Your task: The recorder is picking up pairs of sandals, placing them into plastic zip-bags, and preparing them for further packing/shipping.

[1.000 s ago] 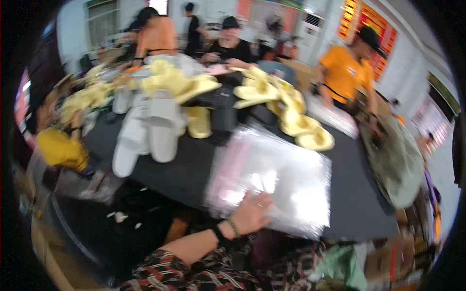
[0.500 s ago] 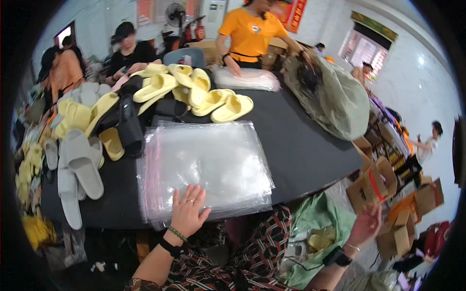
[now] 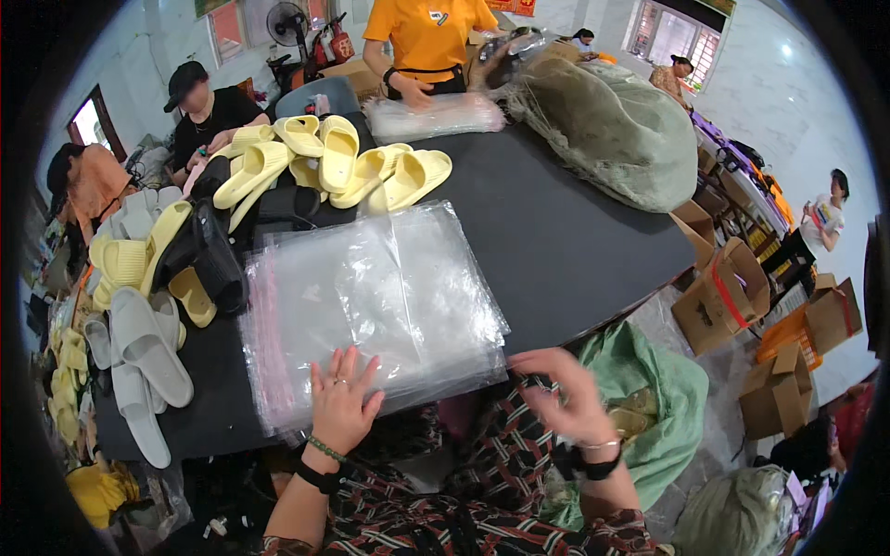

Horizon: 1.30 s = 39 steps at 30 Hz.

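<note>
One green sack (image 3: 681,380), gaping at the person's right, is seen with yellowish items (image 3: 633,417) inside; one grey-green sack (image 3: 612,130) is laid on the dark desk (image 3: 575,278), its contents unclear. At least three cardboard boxes (image 3: 709,310) are counted beyond. On the desk, one stack of clear bags (image 3: 380,296) is pressed by the left hand (image 3: 340,406), fingers spread; the right hand (image 3: 570,403), blurred, is held near its right corner, fingers loosely parted. At least six yellow slippers (image 3: 338,159) are piled behind, three grey slippers (image 3: 153,357) leftward.
</note>
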{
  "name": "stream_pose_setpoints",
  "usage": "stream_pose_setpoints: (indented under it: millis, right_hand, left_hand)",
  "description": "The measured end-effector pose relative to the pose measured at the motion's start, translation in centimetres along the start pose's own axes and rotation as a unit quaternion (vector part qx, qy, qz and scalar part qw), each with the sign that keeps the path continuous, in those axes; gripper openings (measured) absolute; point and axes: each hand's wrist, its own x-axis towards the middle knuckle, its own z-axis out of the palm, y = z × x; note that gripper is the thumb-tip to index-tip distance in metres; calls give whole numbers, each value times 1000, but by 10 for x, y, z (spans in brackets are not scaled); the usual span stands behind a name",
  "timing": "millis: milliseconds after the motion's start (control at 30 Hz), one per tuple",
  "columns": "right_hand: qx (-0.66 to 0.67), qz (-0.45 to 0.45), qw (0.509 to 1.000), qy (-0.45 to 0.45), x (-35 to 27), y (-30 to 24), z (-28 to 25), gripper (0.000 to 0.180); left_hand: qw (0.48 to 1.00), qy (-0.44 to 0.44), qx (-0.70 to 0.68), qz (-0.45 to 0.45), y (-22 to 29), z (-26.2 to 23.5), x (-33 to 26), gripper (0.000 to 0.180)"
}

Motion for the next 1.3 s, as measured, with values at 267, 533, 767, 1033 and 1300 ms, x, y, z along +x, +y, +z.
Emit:
stream_pose_setpoints:
  millis: [267, 533, 767, 1033, 1300]
  right_hand:
    - [-16, -295, 923, -246, 70, -13, 155, 37]
    - [-323, -225, 908, -141, 105, 21, 132, 29]
    - [-534, 37, 835, -127, 89, 95, 82, 47]
    - [-436, -208, 871, 90, 127, 36, 77, 44]
    - [-423, -255, 822, -284, 111, 24, 144, 49]
  left_hand:
    - [996, 48, 34, 61, -10, 26, 3, 54]
    - [993, 20, -114, 2, -9, 11, 5, 62]
    - [995, -50, -83, -39, -5, 3, -14, 47]
    - [994, 15, -111, -6, -7, 25, -9, 51]
    - [996, -29, -82, -12, -3, 25, -9, 50]
